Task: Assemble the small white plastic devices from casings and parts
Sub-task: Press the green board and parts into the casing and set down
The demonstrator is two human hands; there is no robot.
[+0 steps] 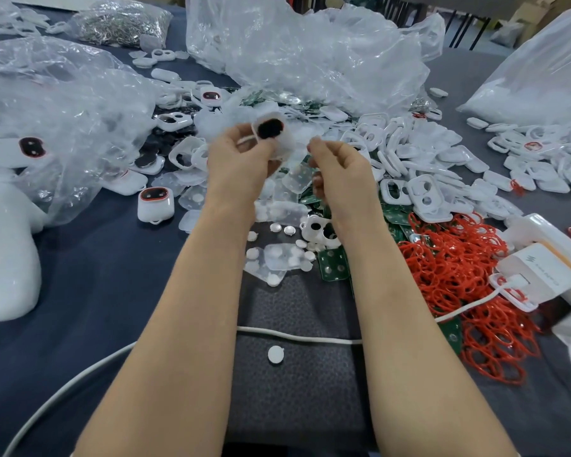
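My left hand [241, 156] holds up a white casing [272, 131] with a dark oval opening facing me, above the middle of the table. My right hand [338, 166] hovers just to its right, fingers curled, thumb and forefinger pinched together; whether a small part sits between them is hidden by blur. Below the hands lie clear membrane sheets with white discs [279, 258], green circuit boards [333, 263] and a white two-hole casing front [317, 230]. A heap of white casing shells [419, 166] spreads to the right. One assembled device [155, 203] stands at the left.
Large clear plastic bags [63, 110] cover the left and back. Red rubber rings [459, 285] pile up at the right beside a white charger block [541, 268] with a cable [297, 336] running across the dark table. A loose white disc [275, 353] lies near me.
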